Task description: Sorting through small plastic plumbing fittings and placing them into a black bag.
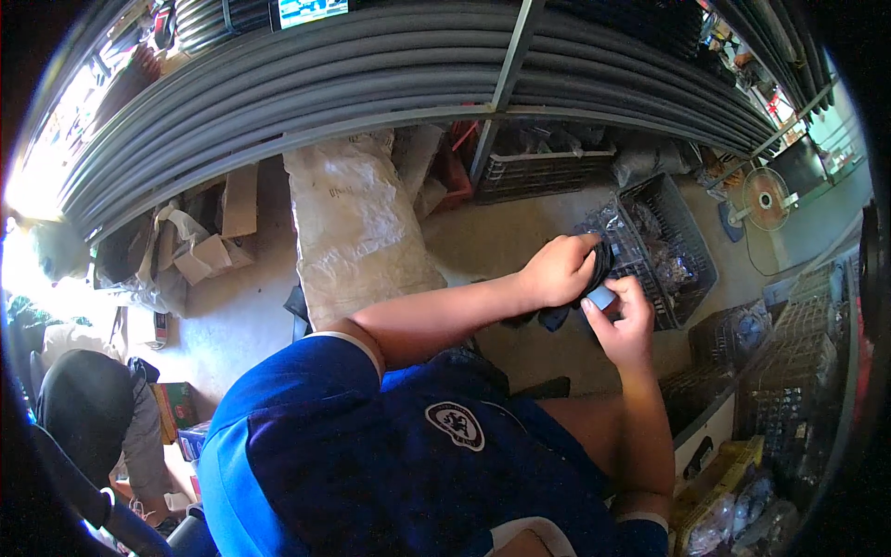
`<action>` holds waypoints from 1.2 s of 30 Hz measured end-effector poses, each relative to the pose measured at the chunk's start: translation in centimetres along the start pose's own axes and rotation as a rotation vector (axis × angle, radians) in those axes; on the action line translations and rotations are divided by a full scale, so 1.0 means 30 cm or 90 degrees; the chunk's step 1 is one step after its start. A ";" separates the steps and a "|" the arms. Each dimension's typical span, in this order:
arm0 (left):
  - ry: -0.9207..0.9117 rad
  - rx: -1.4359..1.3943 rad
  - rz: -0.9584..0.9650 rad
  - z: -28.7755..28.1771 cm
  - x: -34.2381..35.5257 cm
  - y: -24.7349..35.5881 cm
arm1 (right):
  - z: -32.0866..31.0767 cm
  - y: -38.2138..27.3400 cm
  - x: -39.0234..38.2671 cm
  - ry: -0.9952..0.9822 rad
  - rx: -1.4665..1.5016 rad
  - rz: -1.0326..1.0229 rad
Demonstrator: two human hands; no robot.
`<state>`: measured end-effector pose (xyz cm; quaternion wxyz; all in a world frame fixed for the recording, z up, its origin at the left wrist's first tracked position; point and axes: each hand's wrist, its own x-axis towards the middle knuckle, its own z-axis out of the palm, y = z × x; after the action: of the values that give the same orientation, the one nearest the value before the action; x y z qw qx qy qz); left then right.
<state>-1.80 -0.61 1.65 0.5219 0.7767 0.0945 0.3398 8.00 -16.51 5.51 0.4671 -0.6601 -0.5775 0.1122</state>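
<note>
Holding black bundle (603,264) in closed left grip (560,270), pinching blue-grey piece (601,297) in right grip (627,327); apparently mid-handling, yet to release either; cannot tell remaining work

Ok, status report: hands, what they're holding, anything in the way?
Left hand gripping black bundle. Right hand pinching small grey-blue piece beside it. Dark crate beyond the hands, not between them.

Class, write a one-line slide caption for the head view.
Left hand gripping a black bundle, right hand pinching a small blue-grey piece, near a dark plastic crate.
</note>
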 end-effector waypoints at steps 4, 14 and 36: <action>-0.019 0.041 0.096 -0.040 -0.018 0.022 | 0.026 0.009 -0.025 0.026 0.387 0.233; -0.008 -0.015 0.012 -0.027 -0.009 -0.024 | 0.038 0.023 0.022 -0.009 0.287 0.119; -0.013 -0.591 -0.245 0.140 -0.076 0.013 | 0.022 -0.004 0.027 0.011 -0.348 -0.043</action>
<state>-0.96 -5.07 0.06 0.8665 0.4342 0.0698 0.2361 7.71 -15.49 5.57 0.2801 -0.7430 -0.6039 -0.0689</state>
